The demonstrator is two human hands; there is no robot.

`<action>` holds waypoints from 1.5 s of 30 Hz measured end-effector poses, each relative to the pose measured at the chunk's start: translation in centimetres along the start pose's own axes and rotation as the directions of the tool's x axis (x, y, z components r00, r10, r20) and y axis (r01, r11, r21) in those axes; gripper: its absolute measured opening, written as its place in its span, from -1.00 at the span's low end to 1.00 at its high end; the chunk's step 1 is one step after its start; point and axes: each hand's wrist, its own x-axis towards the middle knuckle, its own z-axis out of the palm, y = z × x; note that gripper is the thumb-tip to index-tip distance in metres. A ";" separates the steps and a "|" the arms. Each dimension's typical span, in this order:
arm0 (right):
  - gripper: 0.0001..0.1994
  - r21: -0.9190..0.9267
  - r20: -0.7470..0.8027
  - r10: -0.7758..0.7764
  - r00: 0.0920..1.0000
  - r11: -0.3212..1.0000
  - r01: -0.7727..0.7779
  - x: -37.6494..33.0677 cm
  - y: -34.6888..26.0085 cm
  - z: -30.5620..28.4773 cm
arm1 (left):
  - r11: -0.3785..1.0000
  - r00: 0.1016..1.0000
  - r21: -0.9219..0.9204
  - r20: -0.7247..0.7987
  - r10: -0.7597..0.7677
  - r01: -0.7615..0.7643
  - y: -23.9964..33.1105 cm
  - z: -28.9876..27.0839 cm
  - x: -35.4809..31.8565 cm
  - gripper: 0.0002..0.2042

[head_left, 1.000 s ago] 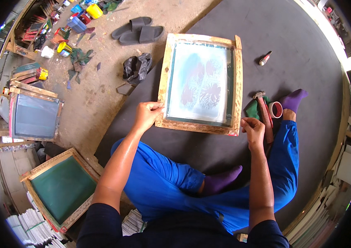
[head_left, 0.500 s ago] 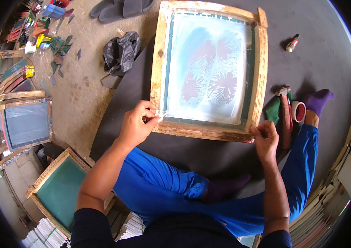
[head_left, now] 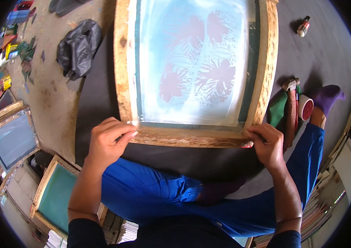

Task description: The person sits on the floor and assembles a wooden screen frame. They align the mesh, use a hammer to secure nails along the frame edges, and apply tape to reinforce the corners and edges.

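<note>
A wooden screen-printing frame (head_left: 186,137) lies on a dark mat in front of me, its pale blue mesh (head_left: 192,66) showing a reddish two-sole leaf pattern. My left hand (head_left: 107,140) pinches the frame's near left corner, fingertips on the inner edge of the wood. My right hand (head_left: 266,142) grips the near right corner. My legs in blue trousers are folded below the frame.
A hammer (head_left: 291,103), a green cloth (head_left: 279,109) and a red tape roll (head_left: 306,107) lie right of the frame by my purple-socked foot (head_left: 327,97). A black bag (head_left: 78,47) lies on the left. Other frames (head_left: 55,194) (head_left: 12,138) rest at lower left. A small bottle (head_left: 303,25) lies far right.
The frame fills much more of the view now and sits nearer to me. Both hands have stayed on its near corners throughout.
</note>
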 end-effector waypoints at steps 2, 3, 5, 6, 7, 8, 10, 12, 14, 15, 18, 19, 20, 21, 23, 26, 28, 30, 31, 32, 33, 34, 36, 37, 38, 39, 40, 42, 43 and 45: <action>-0.85 -0.006 0.018 0.008 1.000 1.000 -0.008 0.1 -0.2 -0.4 | 1.000 1.000 -0.002 -0.015 -0.008 0.008 0.2 -0.1 0.2 -0.84; -0.85 -0.018 0.010 0.008 1.000 1.000 -0.008 0.2 -0.4 -0.6 | 1.000 1.000 -0.004 -0.022 -0.012 0.012 0.2 -0.1 0.3 -0.84; -0.85 -0.039 -0.004 0.002 1.000 0.999 -0.003 0.7 -1.1 -0.8 | 1.000 0.999 -0.004 -0.050 -0.006 0.006 0.1 -0.3 0.2 -0.84; -0.85 -0.026 -0.007 0.021 1.000 0.999 -0.021 0.9 -1.4 -1.0 | 1.000 0.998 -0.012 -0.069 -0.004 0.003 0.2 -0.3 0.3 -0.84; -0.85 -0.028 -0.016 0.026 1.000 0.999 -0.026 1.1 -1.7 -1.1 | 1.000 0.996 -0.015 -0.089 -0.001 0.000 0.2 -0.4 0.4 -0.84; -0.86 -0.030 -0.024 0.031 0.999 0.999 -0.032 1.1 -1.9 -1.1 | 1.000 0.995 -0.024 -0.096 -0.007 0.005 0.1 -0.4 0.3 -0.85; -0.86 -0.034 -0.037 0.034 0.999 0.999 -0.036 1.1 -2.0 -1.2 | 1.000 0.995 -0.012 -0.097 0.009 -0.010 -0.1 -0.3 0.4 -0.84; -0.87 -0.036 -0.046 0.032 0.998 0.999 -0.034 0.9 -1.8 -1.1 | 1.000 0.996 0.000 -0.091 0.014 -0.015 0.0 -0.3 0.5 -0.84; -0.87 -0.083 -0.012 0.061 0.998 0.995 -0.062 0.7 -1.8 -1.1 | 1.000 0.997 0.013 -0.080 0.005 -0.004 0.2 -0.2 0.7 -0.83; -0.87 -0.107 0.005 0.077 0.997 0.991 -0.076 0.6 -1.9 -1.1 | 1.000 0.998 0.013 -0.060 0.006 -0.005 0.2 -0.2 0.7 -0.84; -0.86 -0.148 0.015 0.096 0.995 0.985 -0.092 0.3 -1.5 -0.6 | 1.000 1.000 0.016 -0.001 0.001 -0.001 0.2 0.0 0.6 -0.86; -0.86 -0.164 0.025 0.110 0.994 0.981 -0.104 0.2 -1.6 -0.6 | 1.000 1.000 0.020 0.019 -0.001 0.001 0.2 0.1 0.6 -0.86; -0.85 -0.181 0.034 0.124 0.992 0.977 -0.115 0.1 -1.7 -0.6 | 1.000 0.999 0.024 0.039 -0.004 0.003 0.2 0.1 0.6 -0.86; -0.85 -0.197 0.044 0.137 0.990 0.972 -0.126 0.0 -1.9 -0.7 | 1.000 0.999 0.022 0.047 -0.004 0.003 0.2 0.1 0.6 -0.87; -0.85 -0.221 0.050 0.151 0.987 0.966 -0.137 0.0 -2.0 -0.6 | 1.000 0.998 0.016 0.064 -0.006 0.005 0.3 0.1 0.6 -0.87; -0.85 -0.254 0.049 0.147 0.988 0.959 -0.130 -0.1 -2.1 -0.5 | 1.000 0.996 0.004 0.091 0.006 -0.007 0.3 0.2 0.7 -0.88; -0.85 -0.284 0.062 0.147 0.987 0.951 -0.123 -0.1 -2.1 -0.4 | 1.000 0.994 0.009 0.104 0.026 -0.027 0.3 0.3 0.7 -0.89; -0.85 -0.324 0.093 0.158 0.983 0.938 -0.120 -0.1 -2.2 -0.5 | 0.999 0.992 0.015 0.117 0.038 -0.040 0.2 0.3 0.7 -0.89; -0.85 -0.333 0.096 0.157 0.983 0.936 -0.117 -0.2 -2.2 -0.4 | 0.999 0.991 0.018 0.125 0.042 -0.045 0.2 0.3 0.8 -0.90; -0.85 -0.342 0.099 0.156 0.983 0.933 -0.113 -0.2 -2.3 -0.4 | 0.999 0.990 0.021 0.132 0.046 -0.049 0.2 0.3 0.9 -0.90; -0.85 -0.351 0.102 0.155 0.983 0.930 -0.110 -0.2 -2.3 -0.3 | 0.999 0.990 0.018 0.135 0.046 -0.049 0.2 0.4 0.9 -0.90; -0.85 -0.354 0.107 0.157 0.982 0.929 -0.110 -0.2 -2.4 -0.3 | 0.999 0.990 0.015 0.136 0.043 -0.046 0.1 0.4 0.8 -0.90; -0.85 -0.361 0.116 0.162 0.980 0.926 -0.110 0.0 -2.7 -0.2 | 0.999 0.989 0.010 0.145 0.031 -0.032 0.1 0.4 0.7 -0.90; -0.85 -0.377 0.123 0.181 0.976 0.918 -0.123 0.0 -2.8 -0.2 | 1.000 0.988 0.011 0.153 0.020 -0.022 0.2 0.3 0.8 -0.90; -0.85 -0.393 0.129 0.200 0.971 0.910 -0.135 0.1 -3.0 -0.1 | 1.000 0.987 0.011 0.161 0.009 -0.011 0.3 0.3 0.8 -0.90; -0.85 -0.409 0.135 0.219 0.966 0.901 -0.147 0.2 -3.1 -0.1 | 1.000 0.988 0.008 0.155 0.022 -0.023 0.3 0.4 0.8 -0.90; -0.86 -0.414 0.130 0.202 0.971 0.901 -0.132 0.2 -3.1 0.1 | 0.999 0.988 0.008 0.149 0.033 -0.035 0.1 0.4 0.7 -0.90; -0.86 -0.424 0.120 0.166 0.979 0.900 -0.101 0.0 -2.8 0.2 | 0.999 0.988 0.002 0.145 0.045 -0.046 -0.1 0.6 0.8 -0.90; -0.86 -0.423 0.116 0.170 0.979 0.900 -0.107 0.1 -2.8 0.3 | 0.999 0.988 0.008 0.148 0.039 -0.040 0.0 0.7 0.8 -0.89; -0.86 -0.414 0.109 0.180 0.978 0.902 -0.120 0.0 -3.0 0.2 | 0.999 0.988 0.018 0.155 0.025 -0.028 -0.1 0.7 0.8 -0.89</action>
